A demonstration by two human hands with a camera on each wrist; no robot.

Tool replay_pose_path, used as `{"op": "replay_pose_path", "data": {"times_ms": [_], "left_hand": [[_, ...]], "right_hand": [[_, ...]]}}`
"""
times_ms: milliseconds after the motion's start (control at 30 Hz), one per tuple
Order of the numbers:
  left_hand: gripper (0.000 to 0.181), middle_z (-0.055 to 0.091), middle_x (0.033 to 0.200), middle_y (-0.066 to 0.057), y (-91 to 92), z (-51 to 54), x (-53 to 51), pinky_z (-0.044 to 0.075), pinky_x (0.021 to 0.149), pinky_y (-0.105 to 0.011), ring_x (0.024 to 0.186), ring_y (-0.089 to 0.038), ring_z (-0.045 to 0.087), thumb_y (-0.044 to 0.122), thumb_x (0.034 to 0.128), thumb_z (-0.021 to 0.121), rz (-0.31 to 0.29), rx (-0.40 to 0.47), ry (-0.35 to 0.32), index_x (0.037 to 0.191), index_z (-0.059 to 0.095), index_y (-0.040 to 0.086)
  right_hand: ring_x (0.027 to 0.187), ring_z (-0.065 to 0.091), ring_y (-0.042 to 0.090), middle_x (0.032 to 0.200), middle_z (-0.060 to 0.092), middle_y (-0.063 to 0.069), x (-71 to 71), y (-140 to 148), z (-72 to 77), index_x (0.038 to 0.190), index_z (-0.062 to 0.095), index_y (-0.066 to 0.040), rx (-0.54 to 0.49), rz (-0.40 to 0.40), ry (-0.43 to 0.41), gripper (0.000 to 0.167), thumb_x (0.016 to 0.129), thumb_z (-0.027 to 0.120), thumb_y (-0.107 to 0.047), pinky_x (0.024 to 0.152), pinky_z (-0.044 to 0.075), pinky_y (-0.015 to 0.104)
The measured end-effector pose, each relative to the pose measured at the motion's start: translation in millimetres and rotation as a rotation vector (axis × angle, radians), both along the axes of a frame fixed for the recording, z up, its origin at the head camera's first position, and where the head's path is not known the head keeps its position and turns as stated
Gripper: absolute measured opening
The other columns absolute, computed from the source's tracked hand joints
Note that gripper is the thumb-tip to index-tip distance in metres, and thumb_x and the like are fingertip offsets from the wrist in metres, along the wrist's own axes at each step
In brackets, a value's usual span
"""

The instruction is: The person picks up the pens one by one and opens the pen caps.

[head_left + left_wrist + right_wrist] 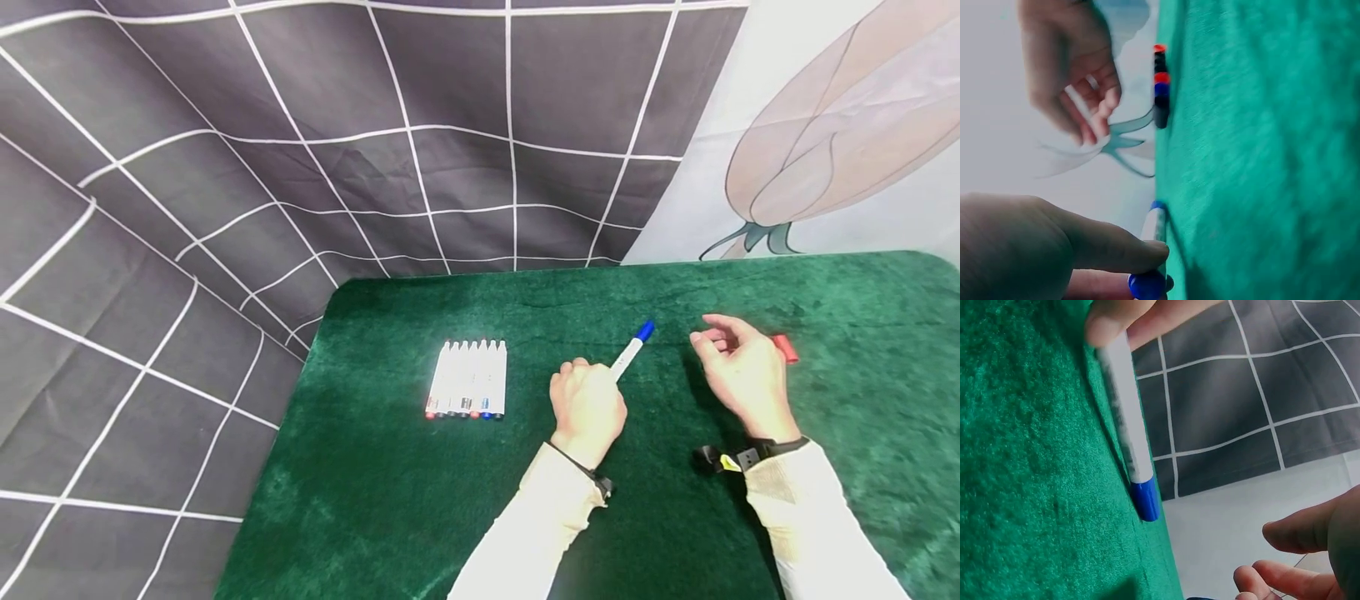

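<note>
My left hand pinches a white marker with a blue cap, its capped end pointing away. In the left wrist view, thumb and finger grip the marker near its blue rear end. My right hand hovers to the right with loosely bent fingers, holding nothing. A red piece shows beside it, partly hidden. The left wrist view shows several small red, black and blue pieces in a line, which look like caps. Left of my left hand, several white markers lie in a neat row, coloured ends towards me.
A green cloth covers the table. Behind it hangs a dark grey curtain with white grid lines; at the right is a white sheet with a drawing. Each wrist wears a black band.
</note>
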State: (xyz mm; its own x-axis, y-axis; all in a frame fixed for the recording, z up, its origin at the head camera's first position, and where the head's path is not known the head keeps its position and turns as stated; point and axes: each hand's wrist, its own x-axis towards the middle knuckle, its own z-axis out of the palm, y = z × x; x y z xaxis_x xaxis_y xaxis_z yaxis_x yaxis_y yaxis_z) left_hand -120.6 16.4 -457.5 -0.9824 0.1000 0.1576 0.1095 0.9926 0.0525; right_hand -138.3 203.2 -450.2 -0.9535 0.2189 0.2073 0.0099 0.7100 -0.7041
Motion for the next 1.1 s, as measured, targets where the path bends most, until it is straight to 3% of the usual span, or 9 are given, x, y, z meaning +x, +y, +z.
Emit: {"op": "replay_pose_path", "data": {"times_ms": [267, 433, 567, 667, 833, 933, 1100], "left_hand": [[0.007, 0.064, 0.074, 0.001, -31.9, 16.4, 1.1, 0.047, 0.063, -0.033, 0.072, -0.019, 0.061, 0.026, 0.0835, 0.076, -0.072, 0.123, 0.092, 0.078, 0.078, 0.021], [0.008, 0.067, 0.078, 0.0, -51.7, 26.3, 1.5, 0.048, 0.063, -0.034, 0.073, -0.02, 0.062, 0.023, 0.0846, 0.078, -0.128, 0.182, 0.152, 0.091, 0.08, 0.021], [0.008, 0.069, 0.079, -0.001, -67.4, 34.6, 0.0, 0.049, 0.065, -0.034, 0.073, -0.022, 0.062, 0.021, 0.0852, 0.078, -0.147, 0.214, 0.172, 0.093, 0.08, 0.019], [0.007, 0.069, 0.08, -0.001, -77.5, 39.0, -2.1, 0.049, 0.068, -0.034, 0.075, -0.022, 0.063, 0.02, 0.0868, 0.077, -0.184, 0.211, 0.143, 0.094, 0.08, 0.019], [0.012, 0.07, 0.087, 0.001, -90.3, 43.2, -3.6, 0.05, 0.074, -0.033, 0.084, -0.02, 0.064, 0.017, 0.0903, 0.074, -0.292, 0.223, 0.034, 0.101, 0.079, 0.019], [0.011, 0.069, 0.088, 0.0, -94.7, 45.4, -4.1, 0.049, 0.075, -0.033, 0.085, -0.02, 0.063, 0.016, 0.0923, 0.072, -0.349, 0.252, -0.008, 0.1, 0.079, 0.018], [0.014, 0.069, 0.092, -0.001, -97.7, 50.0, -3.7, 0.05, 0.076, -0.032, 0.087, -0.019, 0.062, 0.013, 0.093, 0.071, -0.365, 0.26, -0.003, 0.104, 0.078, 0.015]], "right_hand": [[0.087, 0.061, 0.025, 0.106, 0.07, 0.023, 1.0, -4, 4.0, 0.129, 0.063, 0.001, -0.011, 0.043, -0.027, 0.042, 0.1, 0.059, -0.029, 0.07, 0.04, 0.034], [0.078, 0.068, 0.022, 0.102, 0.072, 0.023, 3.8, -4, 9.0, 0.137, 0.057, -0.001, -0.075, 0.16, -0.102, 0.05, 0.103, 0.054, -0.038, 0.064, 0.048, 0.031], [0.075, 0.07, 0.02, 0.104, 0.072, 0.022, 5.0, -9, 11.5, 0.141, 0.052, -0.001, -0.175, 0.266, -0.161, 0.054, 0.104, 0.052, -0.041, 0.061, 0.053, 0.028], [0.078, 0.07, 0.018, 0.105, 0.072, 0.022, 6.6, -13, 12.3, 0.142, 0.051, -0.001, -0.228, 0.31, -0.165, 0.053, 0.104, 0.053, -0.039, 0.065, 0.054, 0.027], [0.084, 0.072, 0.015, 0.104, 0.072, 0.021, 9.9, -19, 14.5, 0.142, 0.051, 0.0, -0.331, 0.394, -0.184, 0.05, 0.104, 0.056, -0.032, 0.07, 0.056, 0.025], [0.083, 0.072, 0.016, 0.1, 0.073, 0.017, 11.3, -21, 17.3, 0.135, 0.057, 0.002, -0.377, 0.442, -0.21, 0.043, 0.103, 0.059, -0.026, 0.07, 0.056, 0.026], [0.075, 0.067, 0.017, 0.088, 0.071, 0.011, 12.6, -24, 20.8, 0.117, 0.069, 0.002, -0.367, 0.492, -0.231, 0.029, 0.1, 0.064, -0.02, 0.067, 0.055, 0.029]]}}
